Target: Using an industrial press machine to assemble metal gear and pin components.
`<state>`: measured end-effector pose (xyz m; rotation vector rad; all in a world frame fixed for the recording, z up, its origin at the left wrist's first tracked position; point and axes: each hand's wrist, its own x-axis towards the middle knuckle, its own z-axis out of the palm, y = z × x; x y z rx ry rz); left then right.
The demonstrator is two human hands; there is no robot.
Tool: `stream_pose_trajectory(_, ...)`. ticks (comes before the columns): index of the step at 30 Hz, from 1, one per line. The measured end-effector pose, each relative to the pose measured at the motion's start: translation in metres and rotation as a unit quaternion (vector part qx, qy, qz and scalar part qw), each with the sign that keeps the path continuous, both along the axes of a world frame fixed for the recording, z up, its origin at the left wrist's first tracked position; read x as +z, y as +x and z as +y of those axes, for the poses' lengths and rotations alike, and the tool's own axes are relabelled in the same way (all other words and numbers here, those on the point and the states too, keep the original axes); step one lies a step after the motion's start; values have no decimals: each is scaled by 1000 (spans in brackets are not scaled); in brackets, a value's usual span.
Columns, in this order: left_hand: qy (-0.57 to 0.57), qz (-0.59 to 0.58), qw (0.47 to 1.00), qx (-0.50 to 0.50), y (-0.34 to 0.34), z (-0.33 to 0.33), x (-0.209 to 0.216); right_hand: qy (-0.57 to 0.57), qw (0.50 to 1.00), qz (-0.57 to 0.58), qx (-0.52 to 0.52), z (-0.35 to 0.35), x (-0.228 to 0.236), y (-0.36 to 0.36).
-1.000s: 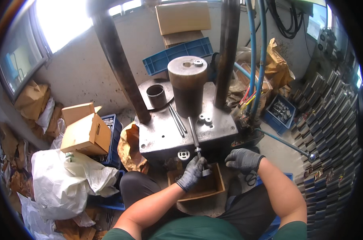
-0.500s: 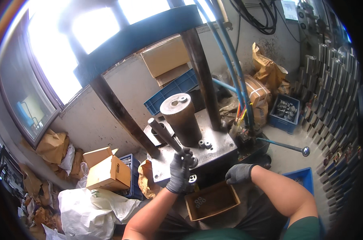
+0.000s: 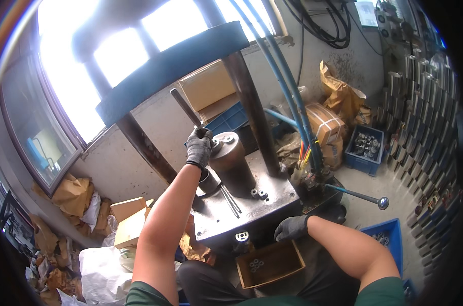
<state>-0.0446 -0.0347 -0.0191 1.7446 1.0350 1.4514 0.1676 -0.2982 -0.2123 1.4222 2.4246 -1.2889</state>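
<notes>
My left hand [image 3: 199, 147], in a grey work glove, grips a dark metal rod [image 3: 185, 107] that slants up and left above it. The rod's lower end is hidden by the hand. Right beside that hand stands a thick steel cylinder [image 3: 233, 166] on the press bed. Small round metal parts [image 3: 227, 138] lie on its top, one close to my fingers. My right hand [image 3: 292, 228], also gloved, hangs with curled fingers above the right rear corner of a wooden box [image 3: 277, 275]; anything in it is hidden. Several small metal rings [image 3: 256, 265] lie in the box.
The press's blue crossbeam [image 3: 175, 66] and dark columns [image 3: 252, 102] frame the bed [image 3: 216, 224]. On the bed are two small rings [image 3: 262, 195], thin rods [image 3: 231, 201] and a metal cup [image 3: 208, 182]. A ball-ended lever [image 3: 361, 196] sticks out right, near blue bins [image 3: 389, 239].
My left hand has lifted the rod up and forward, from the bed's front edge to beside the cylinder's top. My right hand has shifted slightly left and down.
</notes>
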Motion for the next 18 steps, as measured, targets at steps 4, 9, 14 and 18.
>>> stream_pose_trajectory(4,-5,39,999,21,8,29,-7,-2,1000,13,7,3,0,-4)
stream_pose_trajectory(9,78,161,980,89,23,-1,-1,-7,1000,5,-2,-7,7,-2)
stream_pose_trajectory(14,62,146,983,93,25,-11,3,-6,1000,0,-12,-21,14,-6)
stream_pose_trajectory(18,69,85,993,45,22,0,-5,1,1000,-23,7,-30,20,-9)
